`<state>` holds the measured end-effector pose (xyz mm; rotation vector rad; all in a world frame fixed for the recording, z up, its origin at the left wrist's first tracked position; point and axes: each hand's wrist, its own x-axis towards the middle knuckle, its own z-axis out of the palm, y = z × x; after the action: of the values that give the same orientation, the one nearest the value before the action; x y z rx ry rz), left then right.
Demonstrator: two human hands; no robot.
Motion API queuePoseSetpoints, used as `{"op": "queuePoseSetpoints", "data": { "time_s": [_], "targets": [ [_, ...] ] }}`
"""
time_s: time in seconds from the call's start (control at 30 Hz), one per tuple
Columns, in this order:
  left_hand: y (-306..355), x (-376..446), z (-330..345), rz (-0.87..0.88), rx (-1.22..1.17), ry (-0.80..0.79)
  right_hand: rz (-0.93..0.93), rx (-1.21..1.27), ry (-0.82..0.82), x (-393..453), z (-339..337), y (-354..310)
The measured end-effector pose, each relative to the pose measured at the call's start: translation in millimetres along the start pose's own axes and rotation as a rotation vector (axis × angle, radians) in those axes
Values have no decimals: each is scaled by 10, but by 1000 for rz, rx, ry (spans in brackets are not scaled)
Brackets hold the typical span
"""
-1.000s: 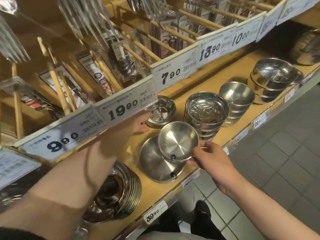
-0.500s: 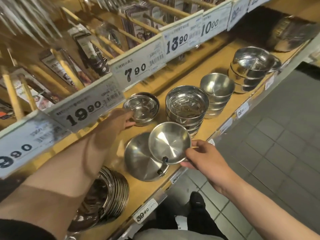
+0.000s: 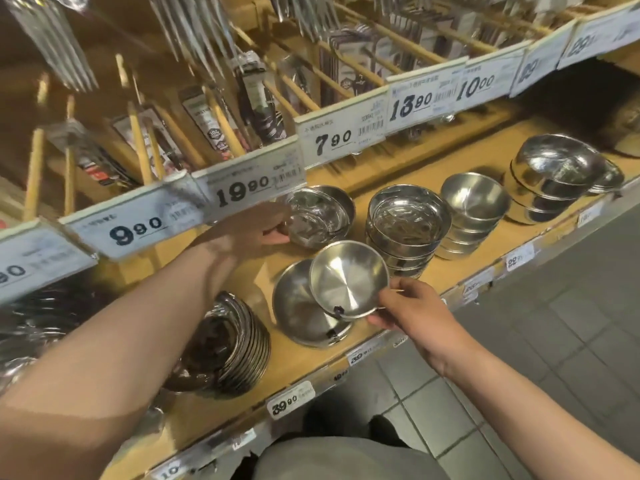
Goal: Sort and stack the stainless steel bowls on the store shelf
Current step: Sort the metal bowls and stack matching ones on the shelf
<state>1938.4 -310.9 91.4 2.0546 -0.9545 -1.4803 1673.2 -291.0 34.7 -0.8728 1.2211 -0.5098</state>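
Nearest us, our right hand (image 3: pixel 412 306) pinches the rim of a small steel bowl (image 3: pixel 349 278), held tilted just above the front of the wooden shelf (image 3: pixel 408 161), inside facing us. Right behind and under it sits a wide shallow bowl (image 3: pixel 298 310) on the shelf, partly overlapped by the held one. To the left, near the shelf edge, we see a leaning stack of dark-looking plates (image 3: pixel 228 344). A price tag reading 39.90 (image 3: pixel 289 403) sits on the front lip below.

Farther in, our left hand (image 3: pixel 252 230) reaches under the upper price rail; its fingers touch the left side of a low bowl (image 3: pixel 322 216) at the back, grip partly hidden, so we cannot tell if it is clasped. To the right stand a stack of straight-sided bowls (image 3: pixel 408 226), then a stack of rounder bowls (image 3: pixel 474 209), then a bigger stack (image 3: pixel 554 178) far right.

Above, white price cards (image 3: pixel 343 136) front bins of packaged cutlery (image 3: pixel 256 98).
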Motion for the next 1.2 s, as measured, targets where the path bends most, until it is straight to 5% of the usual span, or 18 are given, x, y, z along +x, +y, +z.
{"op": "queuePoseSetpoints", "data": {
  "time_s": [0.07,0.13,0.23,0.67,0.83,1.2],
  "targets": [
    [1,-40,22,158,-10,121,17,-27,-35,-8,-70,-52],
    [33,-120,77,71,-148,288,12,-81,-61,-19,-171,-115],
    [3,-275,151,-79,-187,308,-9,-132,-103,-40,-346,-208],
    [76,-938,525,-60,-295,578,-73,-202,-218,-179,-1081,-581],
    [-96,-1211,554,-14,-180,573,-48,-239,-294,-166,-944,-486],
    [-785,-1927,270,-81,-431,873,-114,-501,-271,319,-108,-196]
  ]
}}
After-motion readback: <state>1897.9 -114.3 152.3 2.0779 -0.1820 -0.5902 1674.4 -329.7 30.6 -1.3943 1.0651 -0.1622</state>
